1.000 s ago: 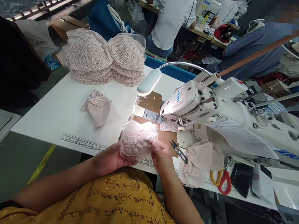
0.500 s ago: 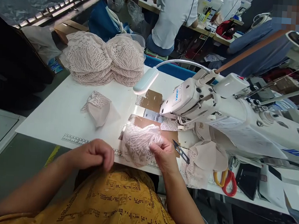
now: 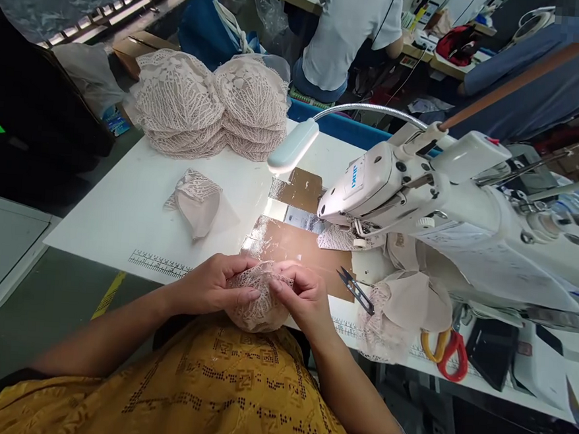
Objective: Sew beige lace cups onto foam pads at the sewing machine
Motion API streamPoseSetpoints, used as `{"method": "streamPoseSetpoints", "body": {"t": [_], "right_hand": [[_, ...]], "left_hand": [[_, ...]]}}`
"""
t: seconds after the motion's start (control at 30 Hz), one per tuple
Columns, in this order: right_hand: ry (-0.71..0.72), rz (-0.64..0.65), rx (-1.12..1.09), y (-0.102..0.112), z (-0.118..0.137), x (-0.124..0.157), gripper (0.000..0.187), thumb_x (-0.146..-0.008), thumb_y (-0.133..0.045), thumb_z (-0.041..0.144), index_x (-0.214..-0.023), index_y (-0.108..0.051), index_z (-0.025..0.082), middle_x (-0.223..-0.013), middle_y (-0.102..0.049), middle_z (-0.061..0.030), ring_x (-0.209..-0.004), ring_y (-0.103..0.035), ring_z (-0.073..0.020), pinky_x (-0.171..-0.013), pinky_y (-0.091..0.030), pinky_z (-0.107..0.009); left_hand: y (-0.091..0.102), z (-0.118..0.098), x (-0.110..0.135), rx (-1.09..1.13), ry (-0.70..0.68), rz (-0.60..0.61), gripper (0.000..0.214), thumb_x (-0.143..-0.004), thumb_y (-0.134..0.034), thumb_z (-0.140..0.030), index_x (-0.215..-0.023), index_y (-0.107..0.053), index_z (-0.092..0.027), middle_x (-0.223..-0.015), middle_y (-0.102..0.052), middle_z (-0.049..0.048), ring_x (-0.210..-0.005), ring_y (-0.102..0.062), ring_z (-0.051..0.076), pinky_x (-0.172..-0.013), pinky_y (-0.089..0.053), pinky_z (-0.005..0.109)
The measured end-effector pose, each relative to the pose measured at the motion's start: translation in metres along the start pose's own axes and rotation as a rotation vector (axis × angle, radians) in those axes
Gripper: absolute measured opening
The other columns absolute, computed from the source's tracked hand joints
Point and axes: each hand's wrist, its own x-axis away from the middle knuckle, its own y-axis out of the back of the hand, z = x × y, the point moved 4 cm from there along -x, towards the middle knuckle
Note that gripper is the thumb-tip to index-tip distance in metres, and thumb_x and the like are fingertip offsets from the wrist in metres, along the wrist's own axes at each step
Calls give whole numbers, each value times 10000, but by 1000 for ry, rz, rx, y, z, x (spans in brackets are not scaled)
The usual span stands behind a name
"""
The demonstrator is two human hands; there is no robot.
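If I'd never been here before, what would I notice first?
Probably the big white sewing machine on the right, with its glowing lamp over the table. Next, perhaps, the pile of lacy cups at the table's far left. At the near edge, the left hand and right hand hold a lacy piece.

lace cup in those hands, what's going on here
A person's left hand and right hand grip the upper edge of the lace cup at the near edge of the table. Black snips lie right of the cup, another lace piece sits at the sewing machine, and stacked lace cups rest at the far side.
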Motion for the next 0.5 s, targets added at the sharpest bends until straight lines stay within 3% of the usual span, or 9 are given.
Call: {"method": "streamPoseSetpoints", "body": {"t": [0.23, 0.5], "right_hand": [[-47, 4, -25, -6, -13, -2, 254, -806, -676, 376, -642, -589, 203, -804, -684, -27, -708, -609, -159, -659, -490, -286], [-58, 17, 15, -5, -12, 0, 249, -802, -667, 375, -648, -588, 196, -746, -669, -25, -679, -595, -158, -632, -474, -282]], "left_hand": [[11, -18, 2, -345, -155, -163, 257, -876, -644, -271, -1101, -646, -148, -887, -666, 15, -753, -586, 121, -690, -444, 210], [6, -12, -10, -107, -68, -123, 189, -907, -600, -292, -973, -690, -140, -814, -660, 9, -714, -571, 105, -633, -440, 189]]}}
